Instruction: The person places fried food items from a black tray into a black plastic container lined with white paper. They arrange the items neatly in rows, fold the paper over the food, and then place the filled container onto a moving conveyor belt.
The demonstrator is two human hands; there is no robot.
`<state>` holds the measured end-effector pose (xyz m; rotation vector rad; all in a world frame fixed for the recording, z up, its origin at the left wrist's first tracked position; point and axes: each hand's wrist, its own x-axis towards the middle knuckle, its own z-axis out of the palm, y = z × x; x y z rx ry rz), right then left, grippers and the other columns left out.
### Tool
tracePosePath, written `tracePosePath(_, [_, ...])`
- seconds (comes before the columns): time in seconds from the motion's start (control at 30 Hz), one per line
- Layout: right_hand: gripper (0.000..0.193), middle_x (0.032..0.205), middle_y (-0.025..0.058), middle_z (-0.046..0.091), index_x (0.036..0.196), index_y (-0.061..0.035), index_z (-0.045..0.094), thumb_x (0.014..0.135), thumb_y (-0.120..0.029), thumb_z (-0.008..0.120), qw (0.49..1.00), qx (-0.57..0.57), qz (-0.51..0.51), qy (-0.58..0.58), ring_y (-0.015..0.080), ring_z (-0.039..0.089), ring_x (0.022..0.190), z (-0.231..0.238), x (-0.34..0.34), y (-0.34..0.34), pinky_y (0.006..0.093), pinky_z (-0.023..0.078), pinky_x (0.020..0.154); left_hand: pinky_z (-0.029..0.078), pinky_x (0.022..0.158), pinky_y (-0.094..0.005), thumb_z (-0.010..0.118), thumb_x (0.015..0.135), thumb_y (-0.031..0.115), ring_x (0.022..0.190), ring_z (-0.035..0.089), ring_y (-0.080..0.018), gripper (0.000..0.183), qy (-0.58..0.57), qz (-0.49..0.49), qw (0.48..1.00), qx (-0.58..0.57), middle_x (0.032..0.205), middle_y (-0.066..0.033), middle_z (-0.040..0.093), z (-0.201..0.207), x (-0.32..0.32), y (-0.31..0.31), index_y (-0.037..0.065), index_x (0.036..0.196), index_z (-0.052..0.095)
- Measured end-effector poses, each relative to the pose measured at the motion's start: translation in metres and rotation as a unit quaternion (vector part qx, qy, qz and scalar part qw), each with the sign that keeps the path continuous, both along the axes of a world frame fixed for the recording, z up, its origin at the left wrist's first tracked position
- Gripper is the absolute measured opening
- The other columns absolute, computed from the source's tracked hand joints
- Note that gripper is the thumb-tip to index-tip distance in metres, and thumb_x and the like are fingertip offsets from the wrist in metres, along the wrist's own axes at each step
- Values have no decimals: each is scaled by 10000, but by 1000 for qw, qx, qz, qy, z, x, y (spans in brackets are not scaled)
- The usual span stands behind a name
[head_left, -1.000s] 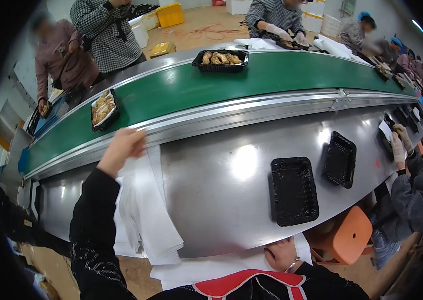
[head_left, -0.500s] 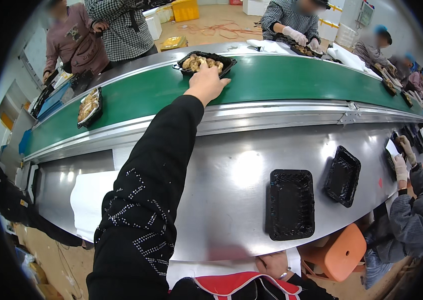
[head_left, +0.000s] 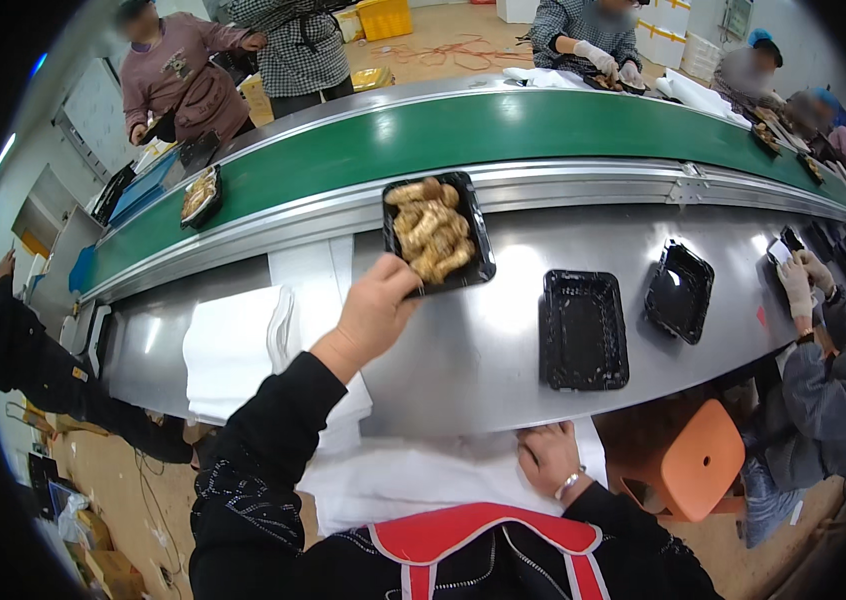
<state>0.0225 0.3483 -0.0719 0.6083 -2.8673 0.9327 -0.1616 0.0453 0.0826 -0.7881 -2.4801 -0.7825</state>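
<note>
My left hand [head_left: 375,312] grips the near left corner of a black plastic tray [head_left: 484,255], fingers closed over its rim. Knobbly tan and brown mushrooms [head_left: 433,232] are heaped in it. The tray is tilted and hangs over the metal edge between the green belt and the steel table. My right hand [head_left: 549,460] lies at the table's near edge on a white cloth [head_left: 393,480], holding nothing, its fingers stretched forward. Two empty black trays, one upright to my view [head_left: 583,335] and one turned at an angle [head_left: 679,292], sit on the table to the right.
Folded white sheets [head_left: 233,350] lie on the steel table [head_left: 463,370] at left. Another filled tray [head_left: 202,198] rides the green belt [head_left: 343,165]. An orange stool [head_left: 708,460] stands at lower right. A gloved co-worker [head_left: 833,370] works at right; other people stand across the belt.
My left hand has lifted the tray of mushrooms off the belt and drawn it toward me. My view has shifted, and more of my right hand shows.
</note>
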Motion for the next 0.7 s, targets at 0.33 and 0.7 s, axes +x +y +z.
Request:
tracePosePath(0.33, [308,1282,139,632,1106,-63,671,856,-243,670,995,1,-62,74,346,562,1233,-7,25,-10,524,343,1087,535,867,-444,731,818,33,1030,630,-383,305,-74,-9,997,3,1214,-132,599,-71,116,40,67,1112,659])
tracePosePath(0.7, [625,1400,264,562,1468,-29,491,988,-409,614,955,-173,-215,-106,416,560,1271,-62,62,28,431,451,1070,283,1159,-588,699,909,434,1358,483,-409,631,-170,166,960,-147,1458,-217,510,-128,295,-28,82,1411,545])
